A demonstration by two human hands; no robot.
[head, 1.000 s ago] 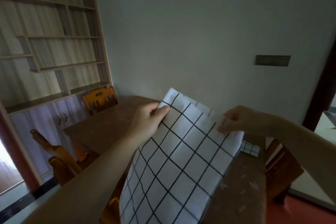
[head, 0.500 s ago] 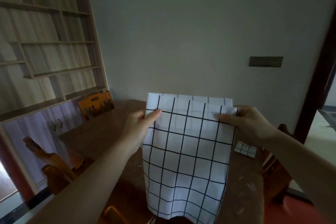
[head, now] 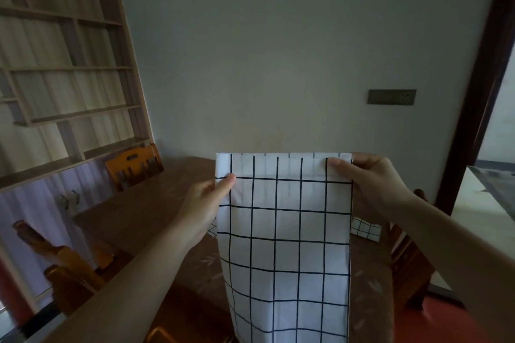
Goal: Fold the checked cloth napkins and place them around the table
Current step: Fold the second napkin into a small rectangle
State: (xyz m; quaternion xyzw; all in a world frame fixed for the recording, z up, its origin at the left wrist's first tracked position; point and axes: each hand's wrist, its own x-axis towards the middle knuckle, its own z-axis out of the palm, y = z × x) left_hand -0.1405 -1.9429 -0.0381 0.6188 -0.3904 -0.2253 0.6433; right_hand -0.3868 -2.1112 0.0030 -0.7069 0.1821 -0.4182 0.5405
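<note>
Napkin (head: 284,245), unlabelled black-checked white, top corners pinched by left hand (head: 203,203) and right hand (head: 373,184).

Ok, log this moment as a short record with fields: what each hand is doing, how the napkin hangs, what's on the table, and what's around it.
left hand: pinches the top left corner of the held napkin
right hand: pinches the top right corner
held napkin: hangs upright in the air, top edge level
table: brown; one folded napkin lies near its right edge
surroundings: wooden chair at the far side, shelf unit on the left
</note>
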